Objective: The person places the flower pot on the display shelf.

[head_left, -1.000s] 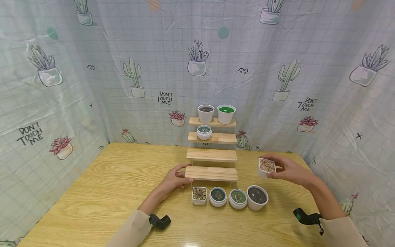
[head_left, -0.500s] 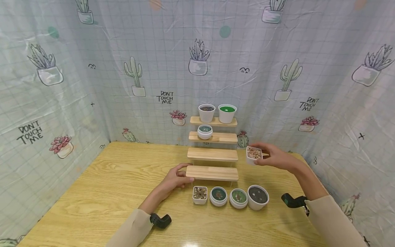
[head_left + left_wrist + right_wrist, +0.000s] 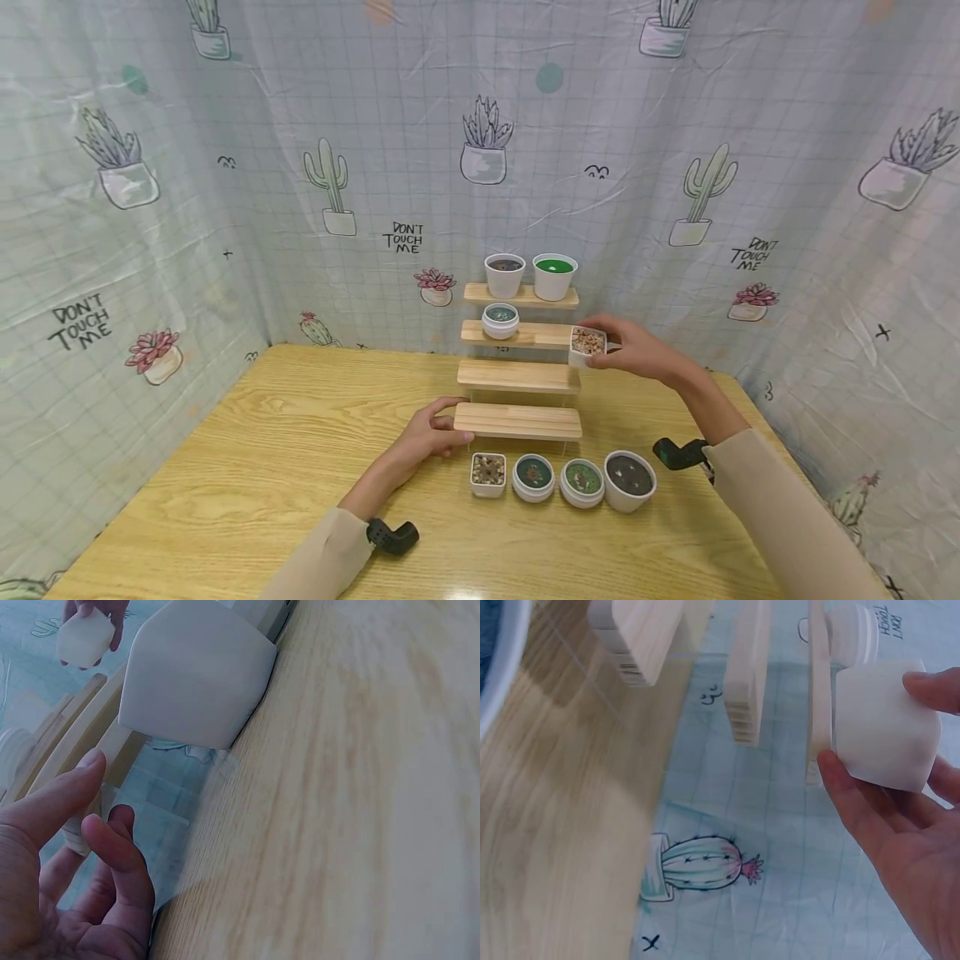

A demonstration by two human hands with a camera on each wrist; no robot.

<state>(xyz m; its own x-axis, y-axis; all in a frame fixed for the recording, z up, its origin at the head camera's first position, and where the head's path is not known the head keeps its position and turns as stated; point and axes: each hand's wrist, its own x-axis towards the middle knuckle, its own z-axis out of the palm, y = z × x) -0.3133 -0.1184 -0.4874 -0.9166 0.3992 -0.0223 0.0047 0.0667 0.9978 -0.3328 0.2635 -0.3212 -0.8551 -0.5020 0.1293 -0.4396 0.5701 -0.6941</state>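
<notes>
My right hand (image 3: pixel 637 348) grips a small square white pot (image 3: pixel 587 346) filled with tan pebbles, thumb on the near side and fingers on the far side. The pot is at the right end of the second shelf from the top (image 3: pixel 540 335) of a stepped wooden stand; in the right wrist view the white pot (image 3: pixel 889 727) is right beside the shelf's end. My left hand (image 3: pixel 426 433) holds the left end of the lowest shelf (image 3: pixel 517 421), thumb at its front edge. On the second shelf's left half sits a round white pot (image 3: pixel 500 322).
Two taller white pots, one dark-topped (image 3: pixel 505 277) and one green-topped (image 3: pixel 555 279), stand on the top shelf. Before the stand, a square pebble pot (image 3: pixel 488 475), two round pots (image 3: pixel 533 479) and a larger dark-filled pot (image 3: pixel 629 483) line the table. A printed curtain (image 3: pixel 375 167) hangs behind.
My right hand has carried the square pot leftward and up, from right of the stand to the second shelf's right end. My left hand has kept its place on the lowest shelf.
</notes>
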